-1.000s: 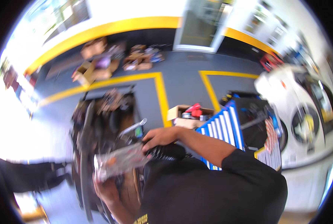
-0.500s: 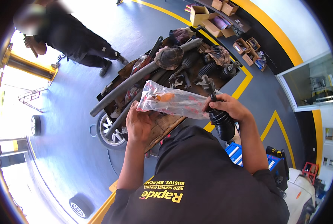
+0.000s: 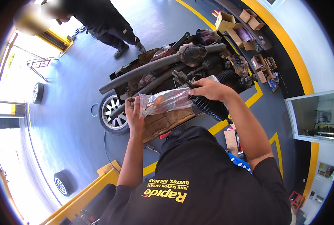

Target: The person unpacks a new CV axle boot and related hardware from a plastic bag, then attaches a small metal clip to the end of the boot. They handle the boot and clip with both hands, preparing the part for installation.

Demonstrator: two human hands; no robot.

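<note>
Between my hands stretches a clear plastic bag (image 3: 169, 102) with red print and something orange inside. My left hand (image 3: 134, 112) pinches the bag's left end between thumb and fingers. In my right hand (image 3: 210, 90) is a shaft with a black ribbed rubber boot (image 3: 214, 108); its metal end (image 3: 180, 77) points away to the upper left. The bag's right end lies against the right fingers, partly hidden by them. Both hands are just above the near edge of a worn, dark worktable (image 3: 163, 125).
A long grey pipe (image 3: 148, 71), dirty rags (image 3: 192, 54) and ribbed boots lie on the worktable. A wheel (image 3: 113, 114) rests by its left end. Another person (image 3: 109, 22) stands beyond it. Cardboard boxes (image 3: 245, 35) line the right wall; loose wheels (image 3: 63, 183) are at left.
The booted shaft in my right hand has tipped from nearly upright toward the left, and the bag has tilted up at its right end. The view has shifted; the other person appears farther right.
</note>
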